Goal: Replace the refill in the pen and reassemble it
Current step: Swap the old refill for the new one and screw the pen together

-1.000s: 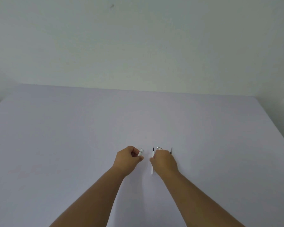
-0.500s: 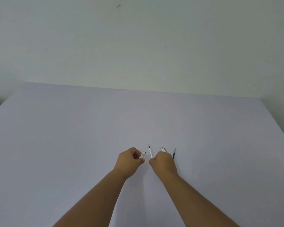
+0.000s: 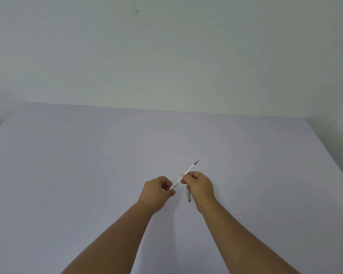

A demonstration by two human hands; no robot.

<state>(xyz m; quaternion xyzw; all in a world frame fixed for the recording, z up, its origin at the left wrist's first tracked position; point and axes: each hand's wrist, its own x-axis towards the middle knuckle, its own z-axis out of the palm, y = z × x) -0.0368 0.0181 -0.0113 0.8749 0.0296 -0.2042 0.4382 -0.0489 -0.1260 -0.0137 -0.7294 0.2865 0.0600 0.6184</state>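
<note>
While the white pen barrel (image 3: 174,186) is pinched in the left hand (image 3: 156,191) above the pale table (image 3: 87,165), the white refill (image 3: 188,171) is pinched between the fingertips (image 3: 183,180) of the right hand (image 3: 200,186). Its near end meets the barrel; its dark tip points away, up-right. A silver pen section (image 3: 188,195) protrudes beneath the right palm.

Soft, even light; faint shadows, slight wide-angle bending.

The refill (image 3: 187,172) is white with a dark tip. The pen barrel (image 3: 174,185) is white with small grey marks. The table (image 3: 87,155) is pale lilac, the wall (image 3: 166,56) off-white.
</note>
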